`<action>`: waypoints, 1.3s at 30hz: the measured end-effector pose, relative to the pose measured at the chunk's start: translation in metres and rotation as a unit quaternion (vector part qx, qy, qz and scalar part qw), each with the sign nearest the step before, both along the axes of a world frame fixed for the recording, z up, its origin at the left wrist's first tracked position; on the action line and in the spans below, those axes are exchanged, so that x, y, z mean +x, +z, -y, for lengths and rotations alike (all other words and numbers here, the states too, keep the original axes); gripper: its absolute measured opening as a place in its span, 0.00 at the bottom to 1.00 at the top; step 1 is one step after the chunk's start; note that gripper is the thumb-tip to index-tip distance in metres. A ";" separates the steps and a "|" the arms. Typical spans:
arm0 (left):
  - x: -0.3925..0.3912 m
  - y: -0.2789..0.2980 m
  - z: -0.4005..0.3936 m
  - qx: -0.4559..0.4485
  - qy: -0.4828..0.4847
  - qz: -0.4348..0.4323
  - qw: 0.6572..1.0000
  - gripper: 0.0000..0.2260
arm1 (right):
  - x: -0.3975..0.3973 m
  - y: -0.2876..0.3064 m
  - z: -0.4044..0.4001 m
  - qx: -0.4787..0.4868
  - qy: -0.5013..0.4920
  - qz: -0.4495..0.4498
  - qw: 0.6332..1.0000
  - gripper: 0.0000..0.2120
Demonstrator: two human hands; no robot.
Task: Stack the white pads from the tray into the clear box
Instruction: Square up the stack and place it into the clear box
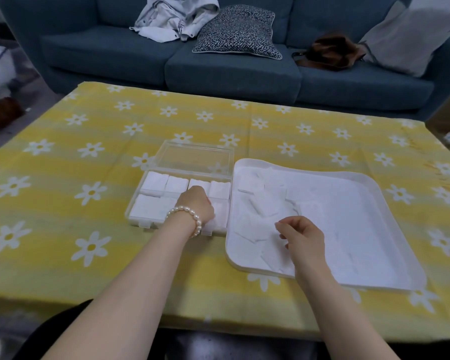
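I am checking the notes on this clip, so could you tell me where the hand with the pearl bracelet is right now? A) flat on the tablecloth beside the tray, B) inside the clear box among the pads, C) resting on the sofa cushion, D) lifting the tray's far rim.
B: the left hand, pearl bracelet at its wrist, reaches into the clear box over the white pads.

Daisy-print yellow tablecloth (pixel 115 141), blue sofa (pixel 231 71) behind, with patterned cushion (pixel 238 32) and brown bag (pixel 330 51).

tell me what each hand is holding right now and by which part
Left hand is down in the clear box on the pads; its fingers are hidden, so a hold cannot be told. Right hand hovers over the tray, apparently holding nothing.
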State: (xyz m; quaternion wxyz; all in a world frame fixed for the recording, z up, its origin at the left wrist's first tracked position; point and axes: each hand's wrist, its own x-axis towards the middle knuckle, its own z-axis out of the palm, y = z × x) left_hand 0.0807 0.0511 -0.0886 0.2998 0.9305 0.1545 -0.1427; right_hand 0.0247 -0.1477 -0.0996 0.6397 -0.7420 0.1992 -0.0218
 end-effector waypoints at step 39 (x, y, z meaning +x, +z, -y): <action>-0.022 0.025 0.022 -0.201 -0.004 0.172 0.964 0.10 | 0.030 0.009 -0.012 -0.271 0.084 -0.059 0.957 0.06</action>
